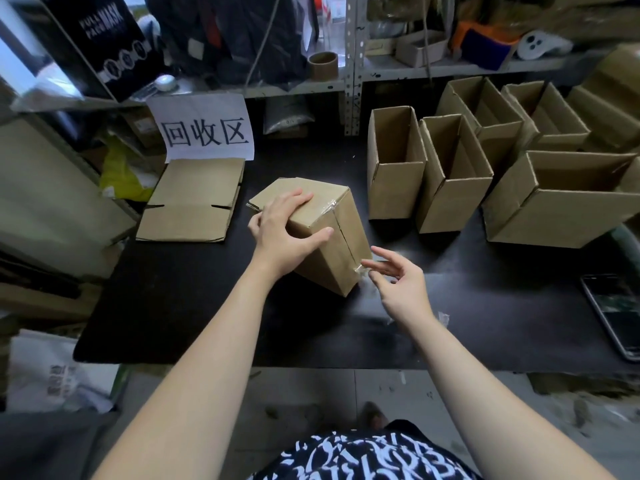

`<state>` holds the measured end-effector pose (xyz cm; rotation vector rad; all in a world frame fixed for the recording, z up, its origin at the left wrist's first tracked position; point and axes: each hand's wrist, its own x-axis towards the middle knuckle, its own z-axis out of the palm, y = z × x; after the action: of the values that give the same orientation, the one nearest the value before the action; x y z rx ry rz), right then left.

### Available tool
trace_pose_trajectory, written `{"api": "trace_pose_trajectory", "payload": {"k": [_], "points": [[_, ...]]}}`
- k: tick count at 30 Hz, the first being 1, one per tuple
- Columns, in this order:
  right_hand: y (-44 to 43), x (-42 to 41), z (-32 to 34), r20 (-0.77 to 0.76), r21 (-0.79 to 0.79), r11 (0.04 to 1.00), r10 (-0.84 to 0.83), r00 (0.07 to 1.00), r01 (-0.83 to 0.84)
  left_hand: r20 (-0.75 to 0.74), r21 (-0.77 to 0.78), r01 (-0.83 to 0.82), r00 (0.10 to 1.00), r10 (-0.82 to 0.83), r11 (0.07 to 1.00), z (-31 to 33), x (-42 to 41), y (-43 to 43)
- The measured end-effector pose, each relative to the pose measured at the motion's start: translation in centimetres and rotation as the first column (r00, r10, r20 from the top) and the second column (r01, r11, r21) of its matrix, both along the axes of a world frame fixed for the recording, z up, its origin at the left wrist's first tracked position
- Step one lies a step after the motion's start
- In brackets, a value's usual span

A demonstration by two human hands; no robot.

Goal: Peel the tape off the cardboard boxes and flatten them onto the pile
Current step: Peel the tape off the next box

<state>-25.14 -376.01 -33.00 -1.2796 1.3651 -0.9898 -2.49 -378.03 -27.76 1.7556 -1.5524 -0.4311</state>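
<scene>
A brown cardboard box (337,244) lies tipped on its side in the middle of the black table, its taped bottom facing me. My left hand (284,233) grips its upper left edge, thumb on the taped face. My right hand (398,282) is at the box's lower right corner, thumb and forefinger pinching the loose end of the clear tape (362,270), the other fingers spread. More clear tape (330,206) wraps the far top corner. A flattened box (194,199) lies at the table's back left, under a white paper sign.
Several open upright boxes (394,168) stand in rows at the back right, the largest (561,199) nearest the right edge. A phone (616,313) lies at the table's right edge. A crumpled tape scrap (443,318) lies beside my right forearm. Cluttered metal shelves (353,81) rise behind.
</scene>
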Motion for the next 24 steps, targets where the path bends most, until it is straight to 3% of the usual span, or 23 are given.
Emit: {"api": "trace_pose_trajectory", "payload": {"k": [4,10,14,21,24], "points": [[-0.7,1.5,-1.3,-0.014,-0.008,1.0,0.016,1.0,-0.016,0.026,0.016,0.019,0.999,-0.02,1.0,-0.4,0.3,-0.4],[-1.6,2.3,-1.7,-0.102,-0.035,0.991,-0.13,0.986,0.127,0.002,-0.002,0.003,1.0,-0.003,1.0,-0.3,0.3,-0.5],[-1.7,2.3,-2.3,-0.058,0.043,0.985,-0.165,0.985,0.168,0.015,-0.014,0.009,1.0,-0.009,1.0,-0.3,0.0,-0.7],[-1.8,2.6,-2.2,-0.188,0.124,0.97,-0.182,0.965,0.207,0.003,-0.015,-0.008,1.0,0.008,1.0,-0.4,0.0,-1.1],[-1.7,2.8,-2.1,-0.116,0.175,0.966,-0.17,0.979,0.188,-0.02,-0.008,-0.017,1.0,0.017,1.0,-0.2,0.1,-1.1]]}}
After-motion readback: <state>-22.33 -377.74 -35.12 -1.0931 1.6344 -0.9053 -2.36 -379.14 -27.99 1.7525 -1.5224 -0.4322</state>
